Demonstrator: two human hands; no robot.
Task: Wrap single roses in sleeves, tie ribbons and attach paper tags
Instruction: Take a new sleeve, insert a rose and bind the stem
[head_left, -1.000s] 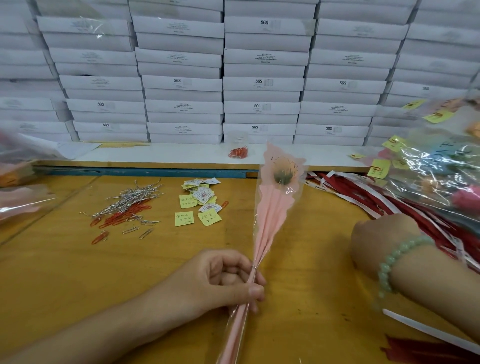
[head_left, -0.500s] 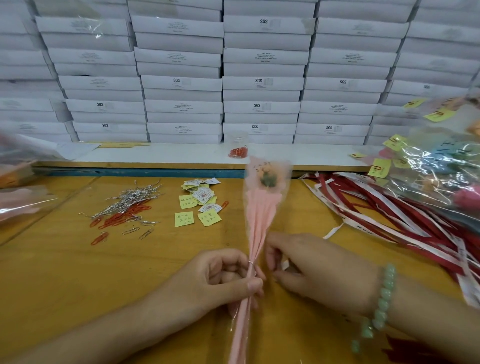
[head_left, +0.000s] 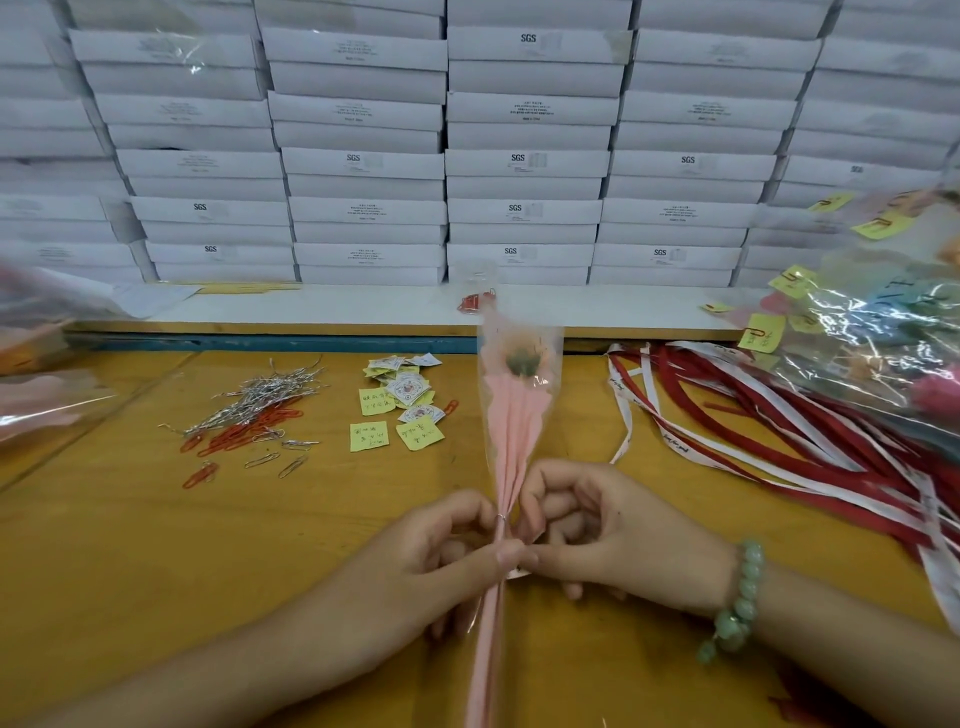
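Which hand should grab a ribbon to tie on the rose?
Right hand: the red and white ribbons lie on its side, while the left hand grips the pink-lined clear plastic rose sleeve.

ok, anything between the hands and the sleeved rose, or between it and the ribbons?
Nothing visible. The left hand and right hand both pinch the sleeved rose at its neck; only bare table separates it from the ribbons to the right.

Left hand (head_left: 441, 553), right hand (head_left: 618, 540): fingers curled, both pinching sleeved rose (head_left: 517, 415); thumbs touching.
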